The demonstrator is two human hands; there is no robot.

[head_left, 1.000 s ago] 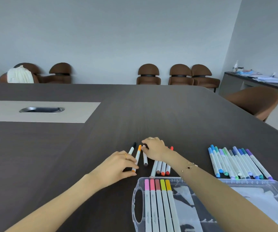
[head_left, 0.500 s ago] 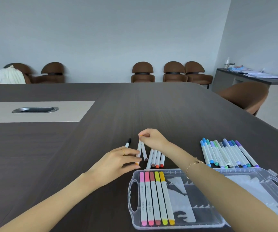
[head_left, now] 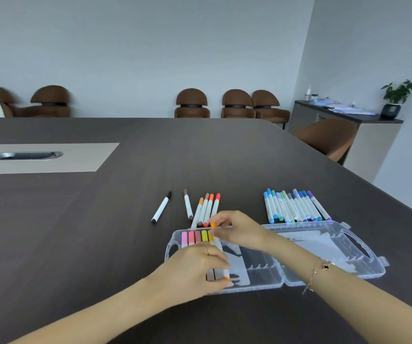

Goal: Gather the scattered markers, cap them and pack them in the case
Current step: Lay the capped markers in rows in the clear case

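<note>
Both hands, left [head_left: 195, 266] and right [head_left: 237, 230], pinch an orange marker [head_left: 218, 247] into the case [head_left: 359, 271] at the table's near edge beside five packed, w/ approx. two loose groups, black one [head_left: 161, 206] left.

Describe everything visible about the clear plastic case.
The clear plastic case lies open and flat on the dark table, both halves up, a cut-out handle at each outer end. Its left half holds a row of pink-to-yellow markers. The left hand and right hand place an orange marker there.
</note>
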